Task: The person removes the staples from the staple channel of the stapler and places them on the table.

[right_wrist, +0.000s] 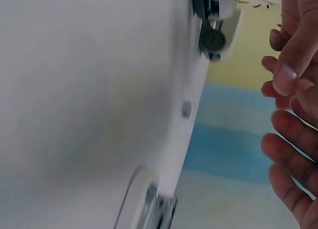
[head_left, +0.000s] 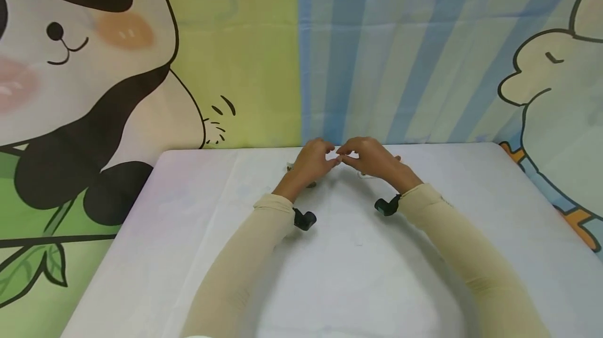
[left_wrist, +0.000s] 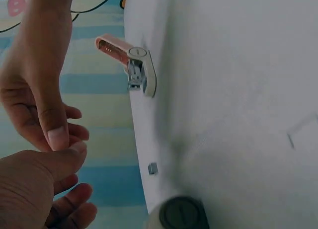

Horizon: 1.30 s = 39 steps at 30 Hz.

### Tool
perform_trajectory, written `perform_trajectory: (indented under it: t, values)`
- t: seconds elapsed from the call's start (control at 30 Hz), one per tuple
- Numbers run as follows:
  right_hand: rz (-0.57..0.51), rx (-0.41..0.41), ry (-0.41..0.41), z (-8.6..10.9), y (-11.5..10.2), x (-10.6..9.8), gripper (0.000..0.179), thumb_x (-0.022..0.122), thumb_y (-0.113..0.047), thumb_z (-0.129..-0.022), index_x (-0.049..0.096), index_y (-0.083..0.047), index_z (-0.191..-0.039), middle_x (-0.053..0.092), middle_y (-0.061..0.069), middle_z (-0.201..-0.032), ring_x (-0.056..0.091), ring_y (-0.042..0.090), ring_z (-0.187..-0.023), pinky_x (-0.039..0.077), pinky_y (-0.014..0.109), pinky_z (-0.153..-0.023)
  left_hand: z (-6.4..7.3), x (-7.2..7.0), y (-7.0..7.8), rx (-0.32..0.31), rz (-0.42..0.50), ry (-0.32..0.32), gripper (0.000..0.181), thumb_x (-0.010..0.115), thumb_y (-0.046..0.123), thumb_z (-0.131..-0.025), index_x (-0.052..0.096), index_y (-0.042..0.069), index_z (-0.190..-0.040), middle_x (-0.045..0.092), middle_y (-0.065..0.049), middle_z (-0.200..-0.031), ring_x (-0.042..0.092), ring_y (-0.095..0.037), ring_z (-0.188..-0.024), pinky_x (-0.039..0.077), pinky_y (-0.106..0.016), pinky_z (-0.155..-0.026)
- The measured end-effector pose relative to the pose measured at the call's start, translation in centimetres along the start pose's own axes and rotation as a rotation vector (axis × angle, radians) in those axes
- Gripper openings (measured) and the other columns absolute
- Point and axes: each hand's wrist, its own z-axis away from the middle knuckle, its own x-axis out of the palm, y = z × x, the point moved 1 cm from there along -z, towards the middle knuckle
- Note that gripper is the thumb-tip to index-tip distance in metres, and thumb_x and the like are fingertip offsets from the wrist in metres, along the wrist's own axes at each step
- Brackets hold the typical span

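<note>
Both hands meet at the far edge of the white table (head_left: 344, 265). Thumb and fingertips of my left hand (head_left: 311, 161) touch those of my right hand (head_left: 374, 161); I cannot tell what, if anything, is pinched between them. In the left wrist view, a pink-and-white stapler (left_wrist: 141, 65) lies with its arm swung up, near the right hand. A small grey metal block (left_wrist: 152, 168), like a short staple strip, sits between it and a pale object with a dark round cap (left_wrist: 181, 213). That second object (right_wrist: 214, 28) lies by my left hand, partly hidden.
A thin bent mark (left_wrist: 302, 129) shows on the tabletop. A cartoon-printed cloth (head_left: 254, 55) hangs right behind the far table edge. Black wrist cameras (head_left: 305, 220) sit on both forearms, over cream sleeves (head_left: 245, 265).
</note>
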Motion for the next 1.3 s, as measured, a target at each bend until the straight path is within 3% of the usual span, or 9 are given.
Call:
perform_trajectory:
  t: [0.13,0.37,0.5,0.57,0.73,0.83,1.03,1.3]
  values:
    - [-0.057,0.009,-0.071,-0.9,-0.3,1.6,0.023,0.073,-0.018,-0.089,0.074,-0.006,-0.109,0.07,0.005,-0.1,0.064,0.023,-0.091,0.052,0.044,-0.078,1.5,-1.2,-1.8,-0.018,0.019,0.02,0.04,0.07,0.03,-0.092,0.068,0.001,-0.119,0.063,-0.012,-0.107,0.058,-0.024,-0.098,0.048,-0.036,-0.081]
    - [-0.148,-0.025,-0.172,-2.4,-1.3,4.3,0.029,0.072,-0.024,-0.09,0.071,-0.007,-0.114,0.067,0.005,-0.112,0.062,0.023,-0.1,0.05,0.041,-0.084,4.6,-2.3,-4.9,0.005,0.269,0.067,0.049,0.076,0.039,-0.085,0.068,0.005,-0.119,0.062,-0.01,-0.112,0.056,-0.025,-0.098,0.047,-0.037,-0.078]
    - [-0.202,-0.055,-0.194,-3.1,-2.1,5.2,0.035,0.071,-0.022,-0.091,0.068,-0.003,-0.121,0.066,0.01,-0.116,0.06,0.026,-0.107,0.046,0.045,-0.09,6.1,-2.3,-6.5,-0.01,0.321,0.066,0.06,0.082,0.043,-0.077,0.066,0.006,-0.121,0.06,-0.007,-0.111,0.053,-0.026,-0.1,0.045,-0.038,-0.079]
    - [-0.185,-0.048,-0.235,-3.6,-2.6,5.6,0.039,0.071,-0.021,-0.091,0.066,-0.004,-0.125,0.065,0.01,-0.119,0.059,0.026,-0.107,0.046,0.044,-0.091,6.6,-2.0,-7.1,-0.019,0.301,0.067,0.062,0.083,0.041,-0.076,0.066,0.004,-0.122,0.06,-0.006,-0.109,0.052,-0.026,-0.1,0.044,-0.038,-0.081]
    - [0.009,-0.004,-0.373,-4.6,-3.7,6.8,0.049,0.072,-0.026,-0.09,0.059,-0.012,-0.136,0.061,0.005,-0.13,0.058,0.021,-0.112,0.045,0.039,-0.093,7.6,-1.3,-8.4,-0.038,0.27,0.097,0.053,0.086,0.031,-0.075,0.068,0.004,-0.117,0.061,-0.006,-0.104,0.052,-0.025,-0.098,0.042,-0.038,-0.086]
    - [0.054,0.006,-0.397,-4.8,-4.3,7.2,0.049,0.074,-0.022,-0.089,0.06,-0.012,-0.134,0.058,0.006,-0.134,0.057,0.02,-0.115,0.045,0.038,-0.094,8.0,-1.1,-8.7,-0.051,0.278,0.069,0.05,0.086,0.029,-0.075,0.07,0.005,-0.116,0.061,-0.007,-0.103,0.053,-0.024,-0.097,0.043,-0.037,-0.085]
    - [-0.039,-0.036,-0.378,-4.3,-5.6,6.8,0.034,0.074,-0.017,-0.089,0.068,-0.009,-0.121,0.066,0.004,-0.118,0.06,0.015,-0.103,0.047,0.034,-0.087,8.6,-1.2,-8.5,-0.095,0.342,-0.098,0.034,0.082,0.027,-0.081,0.072,0.006,-0.107,0.065,-0.001,-0.091,0.058,-0.016,-0.081,0.046,-0.031,-0.07]
    - [-0.169,-0.105,-0.335,-2.3,-7.4,5.0,0.027,0.073,-0.023,-0.09,0.07,-0.013,-0.115,0.065,-0.008,-0.102,0.058,0.005,-0.088,0.049,0.031,-0.077,10.6,-2.3,-6.9,-0.004,0.463,-0.142,0.028,0.077,0.032,-0.085,0.074,0.011,-0.103,0.068,0.003,-0.085,0.059,-0.013,-0.071,0.047,-0.029,-0.062]
